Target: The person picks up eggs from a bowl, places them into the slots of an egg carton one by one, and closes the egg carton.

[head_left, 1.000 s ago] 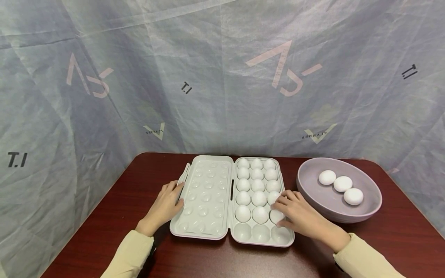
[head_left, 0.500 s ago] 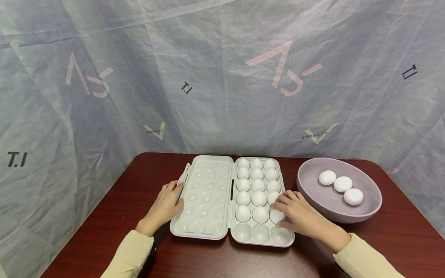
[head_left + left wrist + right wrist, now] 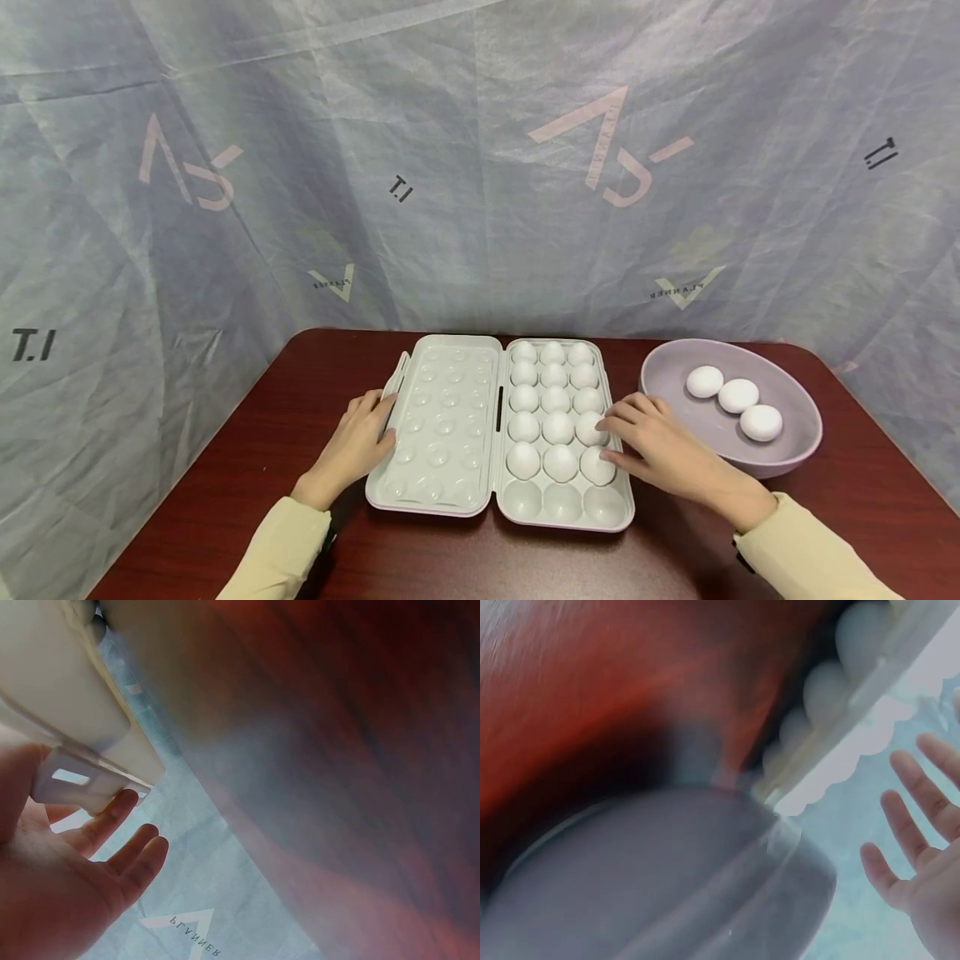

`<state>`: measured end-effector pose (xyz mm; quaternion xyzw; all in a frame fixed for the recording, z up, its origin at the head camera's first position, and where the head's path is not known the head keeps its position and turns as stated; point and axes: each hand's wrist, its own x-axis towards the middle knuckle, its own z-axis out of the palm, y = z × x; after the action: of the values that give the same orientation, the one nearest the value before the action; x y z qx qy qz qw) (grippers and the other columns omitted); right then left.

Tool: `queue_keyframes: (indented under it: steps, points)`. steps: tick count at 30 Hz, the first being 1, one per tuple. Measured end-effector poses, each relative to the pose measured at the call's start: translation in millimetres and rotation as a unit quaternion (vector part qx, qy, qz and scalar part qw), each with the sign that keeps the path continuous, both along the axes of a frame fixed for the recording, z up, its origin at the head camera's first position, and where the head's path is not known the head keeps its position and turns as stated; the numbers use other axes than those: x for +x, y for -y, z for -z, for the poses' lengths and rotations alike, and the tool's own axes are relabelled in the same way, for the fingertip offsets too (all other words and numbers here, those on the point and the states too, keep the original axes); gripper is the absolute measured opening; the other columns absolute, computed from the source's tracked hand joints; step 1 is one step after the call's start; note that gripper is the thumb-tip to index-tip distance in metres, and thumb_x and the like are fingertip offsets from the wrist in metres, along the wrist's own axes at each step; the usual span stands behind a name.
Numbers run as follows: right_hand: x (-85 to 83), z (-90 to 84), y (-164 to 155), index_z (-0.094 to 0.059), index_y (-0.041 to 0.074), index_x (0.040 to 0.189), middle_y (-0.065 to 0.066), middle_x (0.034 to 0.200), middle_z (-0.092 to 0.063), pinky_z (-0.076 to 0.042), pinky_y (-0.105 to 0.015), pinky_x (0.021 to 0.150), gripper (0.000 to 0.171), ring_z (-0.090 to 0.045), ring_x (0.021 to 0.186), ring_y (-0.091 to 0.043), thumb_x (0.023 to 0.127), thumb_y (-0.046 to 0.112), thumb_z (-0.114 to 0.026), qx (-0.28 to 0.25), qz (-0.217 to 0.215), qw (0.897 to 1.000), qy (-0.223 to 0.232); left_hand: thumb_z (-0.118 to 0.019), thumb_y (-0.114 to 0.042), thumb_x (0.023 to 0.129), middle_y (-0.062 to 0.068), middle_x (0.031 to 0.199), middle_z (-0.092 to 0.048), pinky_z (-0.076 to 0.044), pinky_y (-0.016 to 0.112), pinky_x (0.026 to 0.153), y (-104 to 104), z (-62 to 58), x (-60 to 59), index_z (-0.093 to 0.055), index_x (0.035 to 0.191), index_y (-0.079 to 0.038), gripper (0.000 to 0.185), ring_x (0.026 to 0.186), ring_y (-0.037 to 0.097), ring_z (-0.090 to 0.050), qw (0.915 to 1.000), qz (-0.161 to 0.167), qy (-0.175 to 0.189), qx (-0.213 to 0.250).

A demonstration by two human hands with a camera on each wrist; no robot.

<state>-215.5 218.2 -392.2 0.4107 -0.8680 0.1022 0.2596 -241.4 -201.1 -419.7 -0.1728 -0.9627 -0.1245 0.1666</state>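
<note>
An open white egg carton lies on the dark red table (image 3: 300, 392). Its dimpled lid (image 3: 442, 425) is on the left and its tray (image 3: 562, 504) on the right. Several white eggs (image 3: 557, 398) fill the tray, except for the nearest row of cups. My left hand (image 3: 371, 425) rests with straight fingers against the lid's left edge, by the latch tab (image 3: 82, 776). My right hand (image 3: 630, 433) hovers at the tray's right edge with fingers spread, holding nothing. It is next to the nearest right egg (image 3: 597, 465). The right wrist view shows the fingers (image 3: 919, 817) straight.
A lilac bowl (image 3: 787, 454) holding three white eggs (image 3: 738, 395) stands right of the carton, close behind my right hand. A crinkled blue-grey printed cloth (image 3: 480, 167) hangs behind the table. The table's rounded edges are at the far left and far right.
My right hand has let go of the egg in the tray's right column and drawn back to the right, with its fingers spread. The left hand has stayed put.
</note>
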Motion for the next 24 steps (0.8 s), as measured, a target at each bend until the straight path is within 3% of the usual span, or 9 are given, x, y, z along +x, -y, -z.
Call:
queue_keyframes:
  steps: [5,12,24]
  points:
    - [-5.0,-8.8,-12.6,-0.066,0.012,0.092,0.002,0.09,-0.06,-0.034,-0.038,0.076,0.027,-0.048,0.087,-0.017,0.067,0.018,-0.075,-0.021,0.011,1.0,-0.013,-0.062,-0.009,0.079,0.022,0.119,-0.051,-0.042,0.052,0.083,0.1,-0.5,0.5,-0.053,0.123,0.003,0.047,0.109,0.042,-0.047,1.0,0.001,-0.005,0.0]
    - [-14.6,-16.4,-38.6,-0.066,0.013,0.093,0.001,0.092,-0.062,-0.035,-0.038,0.072,0.025,-0.05,0.088,-0.02,0.07,0.015,-0.073,-0.027,0.067,0.997,-0.016,-0.062,-0.009,0.079,0.023,0.119,-0.051,-0.042,0.052,0.083,0.6,-0.1,0.6,-0.054,0.123,0.003,0.046,0.109,0.043,-0.047,1.0,0.002,-0.006,0.002]
    - [-31.2,-5.7,-85.8,-0.066,0.011,0.091,-0.004,0.091,-0.063,-0.032,-0.04,0.067,0.024,-0.052,0.088,-0.026,0.068,0.012,-0.074,-0.042,0.147,0.988,0.017,-0.061,-0.01,0.08,0.022,0.12,-0.05,-0.042,0.052,0.084,0.5,0.2,-0.7,-0.053,0.125,0.003,0.047,0.11,0.042,-0.046,1.0,0.003,0.001,0.0]
